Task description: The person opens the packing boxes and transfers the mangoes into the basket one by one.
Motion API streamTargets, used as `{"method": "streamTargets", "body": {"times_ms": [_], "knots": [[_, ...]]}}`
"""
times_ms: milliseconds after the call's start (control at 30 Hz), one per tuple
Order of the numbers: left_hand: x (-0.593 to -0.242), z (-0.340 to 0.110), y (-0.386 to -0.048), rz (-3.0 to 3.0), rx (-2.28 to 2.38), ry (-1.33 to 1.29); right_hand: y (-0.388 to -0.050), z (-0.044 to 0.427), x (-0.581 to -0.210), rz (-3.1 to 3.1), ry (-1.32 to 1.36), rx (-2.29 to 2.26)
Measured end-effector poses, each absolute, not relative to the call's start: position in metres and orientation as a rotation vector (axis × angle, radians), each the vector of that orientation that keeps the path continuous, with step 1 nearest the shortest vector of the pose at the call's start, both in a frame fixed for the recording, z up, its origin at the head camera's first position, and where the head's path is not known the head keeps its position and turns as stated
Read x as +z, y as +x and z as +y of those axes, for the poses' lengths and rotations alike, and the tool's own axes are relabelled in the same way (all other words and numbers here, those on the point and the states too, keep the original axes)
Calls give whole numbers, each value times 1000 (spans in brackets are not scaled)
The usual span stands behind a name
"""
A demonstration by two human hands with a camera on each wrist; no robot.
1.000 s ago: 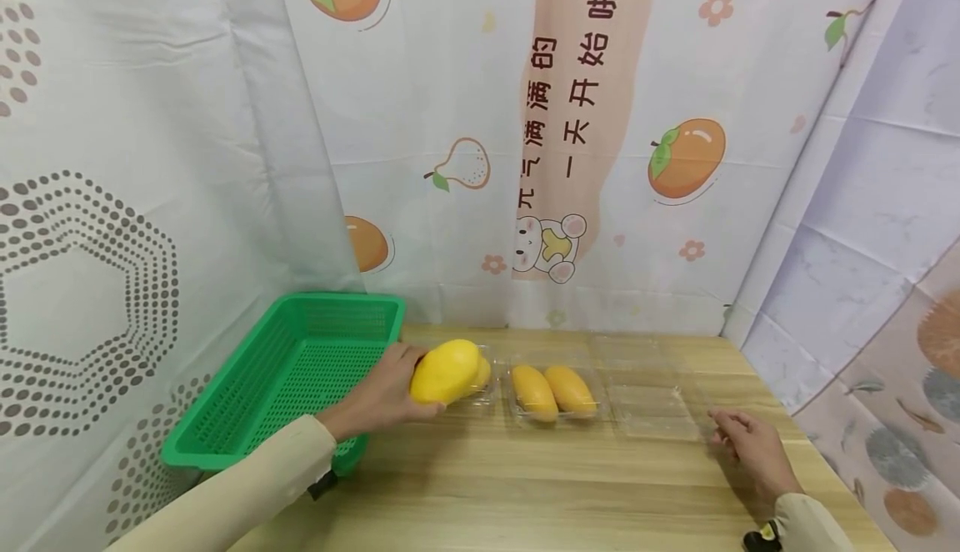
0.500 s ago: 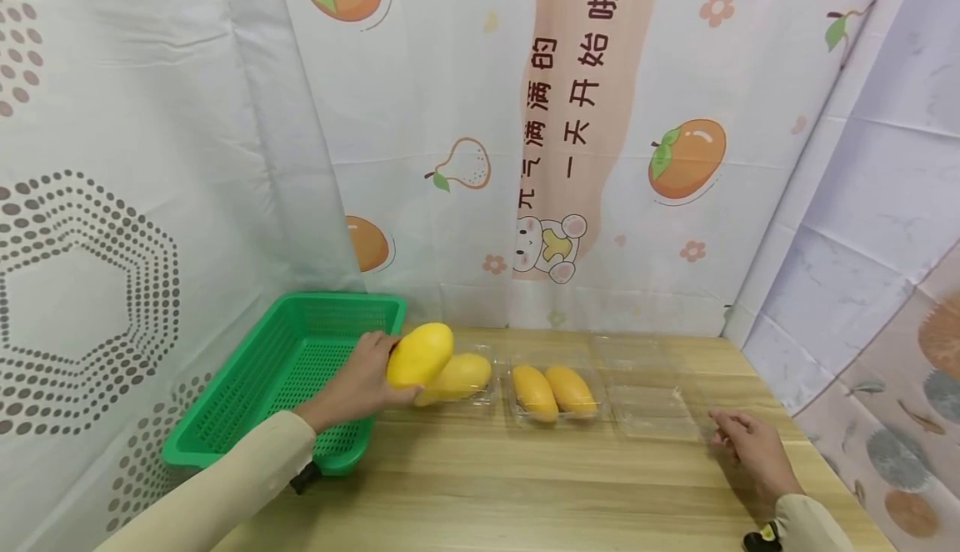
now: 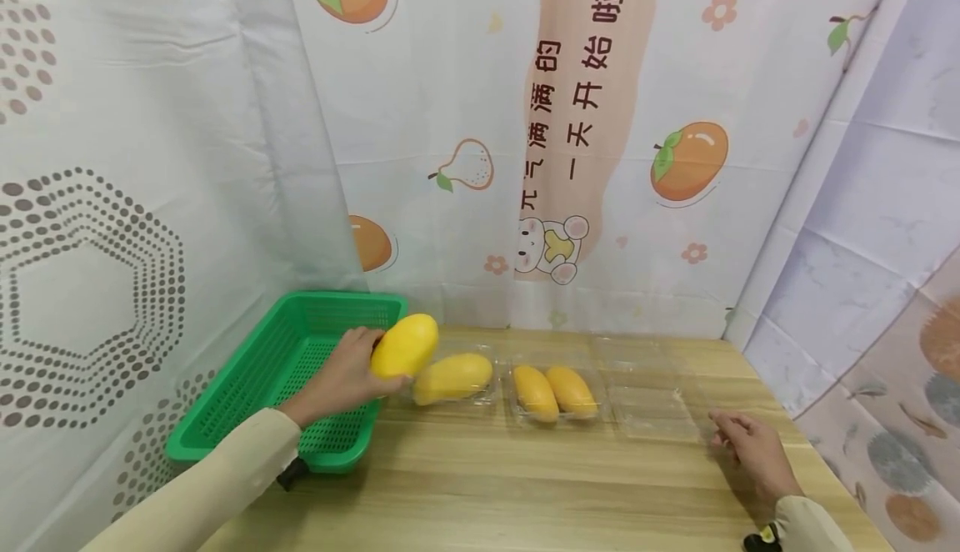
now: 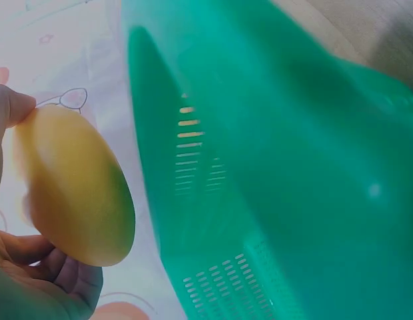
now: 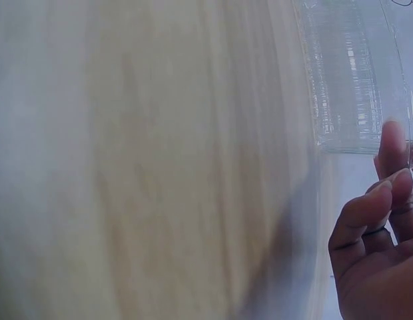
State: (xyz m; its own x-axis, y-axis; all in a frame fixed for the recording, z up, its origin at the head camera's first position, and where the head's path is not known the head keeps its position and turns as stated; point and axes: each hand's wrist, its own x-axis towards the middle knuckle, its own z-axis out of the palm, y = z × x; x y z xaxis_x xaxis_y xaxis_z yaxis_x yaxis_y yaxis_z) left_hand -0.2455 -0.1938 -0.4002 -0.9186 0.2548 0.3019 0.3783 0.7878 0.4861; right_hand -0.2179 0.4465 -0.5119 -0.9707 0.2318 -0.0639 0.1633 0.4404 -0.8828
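In the head view my left hand (image 3: 348, 377) grips a yellow mango (image 3: 405, 345) above the right rim of a green basket (image 3: 176, 445). The left wrist view shows that mango (image 4: 76, 187) between thumb and fingers, beside the basket wall (image 4: 313, 153). To its right, one yellow mango (image 3: 453, 378) lies in a transparent plastic box. A second transparent box holds two orange-yellow mangoes (image 3: 553, 393). Farther right is a third transparent box (image 3: 652, 406) with its lid raised. My right hand (image 3: 753, 452) pinches that box's thin edge; in the right wrist view its fingertips (image 5: 393, 137) meet the plastic.
The boxes stand in a row on a wooden table (image 3: 525, 485), near its back edge. A printed curtain (image 3: 420, 118) hangs behind, with more cloth at both sides. The basket takes up the table's left end.
My left hand has moved left with the mango, away from the left box and toward the basket. The mango in that box has come into fuller view. My right hand stays put.
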Motion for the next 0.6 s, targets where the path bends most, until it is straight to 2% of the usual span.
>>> {"method": "streamTargets", "body": {"times_ms": [600], "knots": [[-374, -222, -244, -2762, -778, -435, -219, 446, -514, -2597, -329, 1592]]}}
